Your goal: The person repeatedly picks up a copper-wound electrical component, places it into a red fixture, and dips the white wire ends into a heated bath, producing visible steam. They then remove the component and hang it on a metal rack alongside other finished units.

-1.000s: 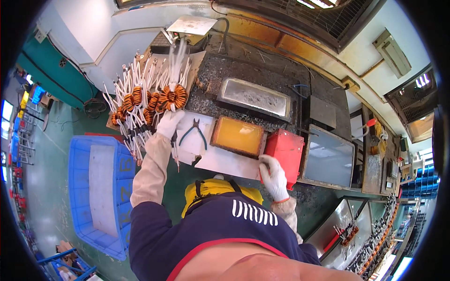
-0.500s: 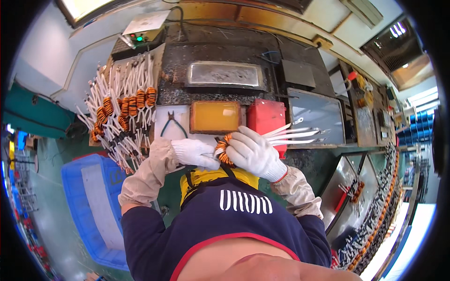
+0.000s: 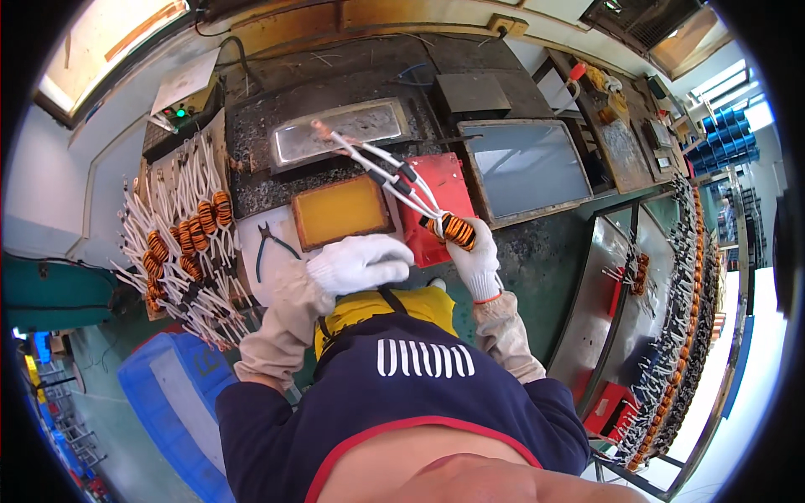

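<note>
Gripping an orange-and-black striped coil, the gloved right hand is closed around it, its long white leads reaching up over the red box to the metal tray. Left of the red box sits the yellow pad; the gloved left hand rests curled just below that pad, holding nothing visible. Pliers lie left of the pad.

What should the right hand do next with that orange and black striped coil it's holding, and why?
Probably lower the lead tips a little. The white-gloved right hand grips the orange and black striped wire coil, and its long white sleeved leads reach out over the rectangular metal tray of shiny melt. The bare tips sit right at its surface. The white-gloved left hand rests apart, empty.
</note>
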